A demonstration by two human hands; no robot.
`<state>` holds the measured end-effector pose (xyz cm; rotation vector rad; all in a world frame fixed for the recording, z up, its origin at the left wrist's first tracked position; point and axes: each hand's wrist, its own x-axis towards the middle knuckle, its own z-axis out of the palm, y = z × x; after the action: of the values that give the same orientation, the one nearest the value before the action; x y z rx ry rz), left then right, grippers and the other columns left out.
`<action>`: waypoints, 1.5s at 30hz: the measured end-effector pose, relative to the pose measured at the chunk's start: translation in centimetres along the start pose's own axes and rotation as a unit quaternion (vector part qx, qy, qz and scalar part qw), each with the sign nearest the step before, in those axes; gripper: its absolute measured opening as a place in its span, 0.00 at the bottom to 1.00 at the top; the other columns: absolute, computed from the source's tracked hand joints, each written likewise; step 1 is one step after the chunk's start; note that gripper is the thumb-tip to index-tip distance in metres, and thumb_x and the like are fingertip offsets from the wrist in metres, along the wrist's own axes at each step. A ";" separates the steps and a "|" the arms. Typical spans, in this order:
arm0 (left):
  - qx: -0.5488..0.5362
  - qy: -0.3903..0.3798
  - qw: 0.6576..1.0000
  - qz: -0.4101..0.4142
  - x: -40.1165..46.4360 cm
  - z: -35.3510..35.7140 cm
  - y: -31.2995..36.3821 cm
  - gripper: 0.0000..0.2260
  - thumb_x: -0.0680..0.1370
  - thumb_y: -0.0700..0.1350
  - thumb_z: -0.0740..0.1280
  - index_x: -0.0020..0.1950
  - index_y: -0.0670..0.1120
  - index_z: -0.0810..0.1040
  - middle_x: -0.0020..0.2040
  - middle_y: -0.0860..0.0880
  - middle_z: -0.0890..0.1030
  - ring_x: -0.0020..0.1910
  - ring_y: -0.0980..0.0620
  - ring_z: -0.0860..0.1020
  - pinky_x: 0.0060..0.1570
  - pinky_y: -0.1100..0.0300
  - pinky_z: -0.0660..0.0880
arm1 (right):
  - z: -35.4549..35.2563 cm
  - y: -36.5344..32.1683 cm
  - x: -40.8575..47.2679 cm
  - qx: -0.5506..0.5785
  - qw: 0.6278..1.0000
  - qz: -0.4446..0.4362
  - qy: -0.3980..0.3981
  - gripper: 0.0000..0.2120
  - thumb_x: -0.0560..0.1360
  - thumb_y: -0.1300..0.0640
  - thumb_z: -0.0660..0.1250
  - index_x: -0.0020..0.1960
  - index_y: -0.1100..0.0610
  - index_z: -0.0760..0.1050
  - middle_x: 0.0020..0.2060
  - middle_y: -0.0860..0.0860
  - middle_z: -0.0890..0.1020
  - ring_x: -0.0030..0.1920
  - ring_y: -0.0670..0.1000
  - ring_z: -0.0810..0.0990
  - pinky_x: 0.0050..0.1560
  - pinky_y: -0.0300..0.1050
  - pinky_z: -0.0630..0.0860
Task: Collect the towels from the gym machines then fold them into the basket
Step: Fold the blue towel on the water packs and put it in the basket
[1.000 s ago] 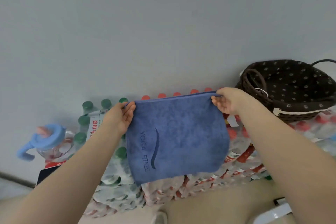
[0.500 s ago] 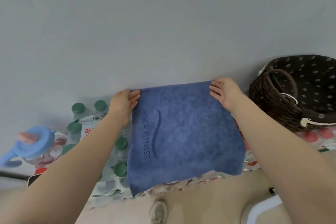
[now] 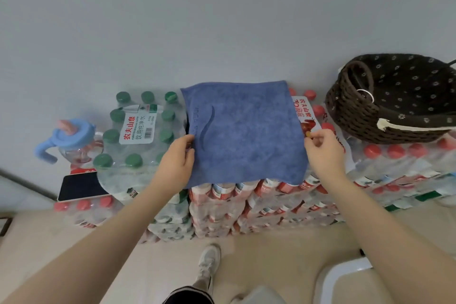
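- The left hand (image 3: pixel 176 159) is gripping the blue towel's (image 3: pixel 244 131) left edge, and the right hand (image 3: pixel 322 149) is pinching its right edge, probably readying another fold.
- The towel is lying flat on stacked water-bottle packs (image 3: pixel 271 205), serving as a table.
- The wicker basket (image 3: pixel 350 111) is waiting, far right.

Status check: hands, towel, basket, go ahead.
Left hand grips blue terry towel edge; right hand pinches opposite edge. Towel flat on bottle packs. Dark woven basket unobstructed.
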<state>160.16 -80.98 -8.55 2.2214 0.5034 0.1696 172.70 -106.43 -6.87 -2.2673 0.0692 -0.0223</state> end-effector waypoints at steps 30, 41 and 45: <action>-0.422 0.055 0.901 -0.088 -8.7 -0.7 3.7 0.08 0.80 0.43 0.59 0.45 0.48 0.76 0.41 0.49 0.82 0.36 0.59 0.82 0.40 0.67 0.75 | -7.6 2.6 -7.1 0.510 0.847 0.127 -0.078 0.09 0.78 0.66 0.56 0.45 0.58 0.74 0.35 0.51 0.80 0.34 0.46 0.78 0.33 0.35 0.75; -0.169 0.031 0.977 -0.126 -0.8 -3.9 4.5 0.11 0.77 0.45 0.64 0.35 0.45 0.74 0.23 0.50 0.75 0.28 0.51 0.68 0.30 0.61 0.64 | -5.7 -1.0 0.1 0.120 0.993 0.011 -0.018 0.10 0.75 0.57 0.65 0.46 0.64 0.77 0.43 0.60 0.81 0.45 0.57 0.77 0.48 0.53 0.74; -0.184 0.044 0.972 -0.137 3.5 -3.9 4.8 0.08 0.75 0.49 0.66 0.40 0.46 0.77 0.45 0.44 0.78 0.45 0.46 0.74 0.51 0.51 0.73 | -4.5 -2.0 3.4 0.126 0.992 0.012 -0.014 0.17 0.75 0.54 0.63 0.49 0.70 0.74 0.42 0.65 0.77 0.42 0.55 0.74 0.46 0.50 0.71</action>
<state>163.71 -79.52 -2.53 1.7695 0.7564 0.1977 176.05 -108.76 -2.47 -2.0142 0.0752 0.0129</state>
